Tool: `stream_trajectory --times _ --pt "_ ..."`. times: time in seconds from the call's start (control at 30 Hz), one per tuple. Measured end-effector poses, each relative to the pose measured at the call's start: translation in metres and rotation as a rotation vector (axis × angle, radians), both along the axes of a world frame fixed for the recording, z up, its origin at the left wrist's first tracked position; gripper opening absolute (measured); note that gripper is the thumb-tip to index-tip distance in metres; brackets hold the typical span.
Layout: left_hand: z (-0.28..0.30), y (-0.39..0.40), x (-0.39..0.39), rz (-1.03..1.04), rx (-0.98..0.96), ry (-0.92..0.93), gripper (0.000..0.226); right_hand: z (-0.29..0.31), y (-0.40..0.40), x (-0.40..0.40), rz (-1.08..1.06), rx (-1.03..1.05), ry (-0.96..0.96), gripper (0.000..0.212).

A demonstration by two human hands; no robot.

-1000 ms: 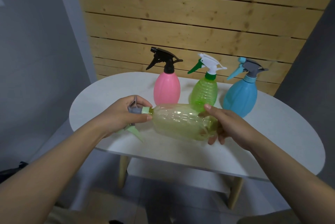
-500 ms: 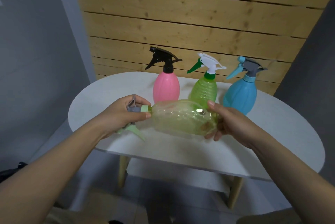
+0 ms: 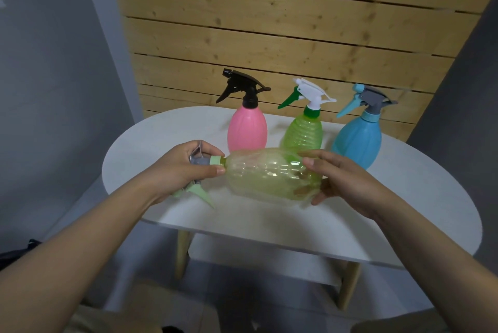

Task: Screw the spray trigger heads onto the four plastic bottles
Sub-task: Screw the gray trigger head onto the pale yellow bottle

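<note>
Above the white table point(image 3: 377, 225): clear yellow-green plastic bottle point(image 3: 269, 173) held sideways.
Left hand point(image 3: 183, 168): gripping the pale-green trigger head point(image 3: 200, 171) at the neck.
Right hand point(image 3: 342, 179): grasping the bottle's base.
Tip: keep threads square, twist snug.

Both bare forearms reach forward from the lower corners of the view and converge toward the middle, held above the surface. The left hand point(image 3: 180, 168) is closed in a fist-like grasp, palm turned inward, its thumb point(image 3: 213, 170) lying flat and pointing right along the underside of what it grips, with the knuckles arched over the top. The right hand point(image 3: 342, 179) is cupped open and wide, thumb point(image 3: 314, 162) stretched leftward on top and the fingers curled beneath, fingertips showing at the lower edge. Both wrists are roughly straight, the elbows out of frame.
</note>
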State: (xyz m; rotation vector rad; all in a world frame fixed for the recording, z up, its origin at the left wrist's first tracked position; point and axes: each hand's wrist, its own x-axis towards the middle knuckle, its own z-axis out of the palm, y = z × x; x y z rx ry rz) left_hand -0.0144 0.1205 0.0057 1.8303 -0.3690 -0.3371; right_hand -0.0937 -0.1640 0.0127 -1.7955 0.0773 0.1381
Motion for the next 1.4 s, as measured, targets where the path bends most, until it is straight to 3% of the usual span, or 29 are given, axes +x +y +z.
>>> stream_trajectory --times 0.6,0.77,0.93,1.07,1.17,1.3,1.4 --pt "0.004 -0.001 -0.003 -0.095 0.016 -0.117 0.025 0.002 -0.001 0.006 -0.055 0.195 0.383 0.086" --pt "0.008 -0.001 -0.001 -0.075 0.045 -0.153 0.026 -0.001 0.001 0.006 -0.060 0.200 0.357 0.071" --pt "0.004 0.000 0.006 0.025 -0.087 -0.070 0.027 0.004 -0.002 0.008 -0.152 0.208 0.276 0.050" --pt "0.007 0.004 0.010 0.086 -0.355 0.121 0.033 0.005 0.005 0.010 -0.174 0.355 0.217 0.064" --pt "0.009 0.002 0.008 0.053 -0.543 0.255 0.040 0.002 0.022 0.013 -0.129 0.561 0.233 0.057" --pt "0.008 -0.014 -0.003 0.000 -0.419 0.276 0.048 -0.004 0.053 0.020 -0.062 0.801 0.211 0.053" --pt "0.009 -0.022 -0.009 0.018 -0.323 0.201 0.067 -0.009 0.075 0.026 -0.006 0.865 0.157 0.052"
